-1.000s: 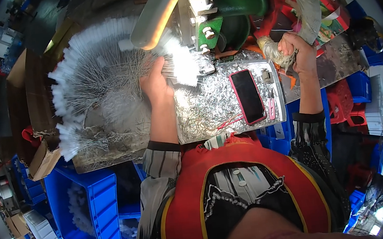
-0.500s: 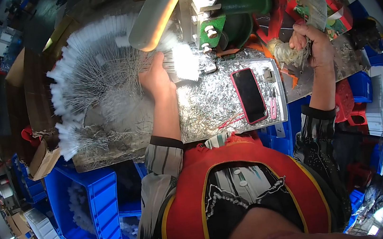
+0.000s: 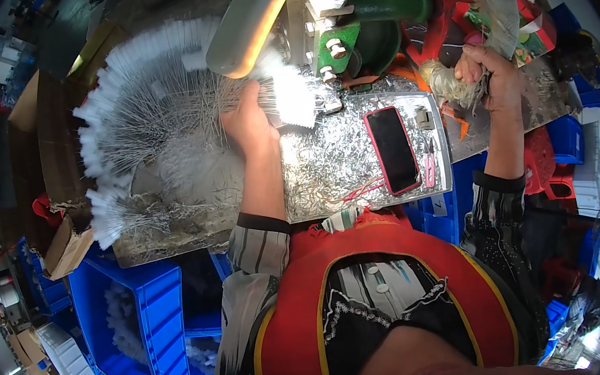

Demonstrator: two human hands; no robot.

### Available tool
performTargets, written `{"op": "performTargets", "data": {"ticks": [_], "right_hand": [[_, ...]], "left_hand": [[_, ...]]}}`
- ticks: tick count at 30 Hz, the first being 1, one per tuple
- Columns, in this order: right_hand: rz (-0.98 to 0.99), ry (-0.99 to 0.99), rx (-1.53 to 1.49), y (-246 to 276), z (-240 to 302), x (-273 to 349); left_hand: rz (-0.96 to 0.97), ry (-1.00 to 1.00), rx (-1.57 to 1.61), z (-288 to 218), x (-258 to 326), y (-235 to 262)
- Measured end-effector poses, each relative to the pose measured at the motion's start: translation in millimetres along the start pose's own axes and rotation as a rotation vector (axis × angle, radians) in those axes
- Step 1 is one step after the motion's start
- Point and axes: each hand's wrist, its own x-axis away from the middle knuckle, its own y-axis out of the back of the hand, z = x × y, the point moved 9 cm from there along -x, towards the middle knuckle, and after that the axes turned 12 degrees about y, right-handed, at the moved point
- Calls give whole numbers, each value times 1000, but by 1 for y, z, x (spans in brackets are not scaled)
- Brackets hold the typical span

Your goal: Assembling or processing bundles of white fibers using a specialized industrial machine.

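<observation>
Right grip shifted outward, clasping wrapped handle, left grip holding wires, lamp overhanging, phone between

A worn, grey-brown tabletop carries a broad fan of white-tufted wire brushes on its left part, with a smaller brush bundle near the left corner. Right of these lies a crinkled silvery sheet, bearing a red-cased smartphone, pink-handled snips and a small grey block.
</observation>
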Motion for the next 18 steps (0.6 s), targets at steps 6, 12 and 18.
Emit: {"op": "performTargets", "data": {"ticks": [6,12,18], "right_hand": [[-56,39,7,1,-4,2],[-44,40,17,1,-3,2],[-69,365,14,0,-13,15]], "left_hand": [[-3,10,-4,1,-2,-1],[-5,-19,15,5,-6,3],[16,-30,-16,3,-7,3]]}}
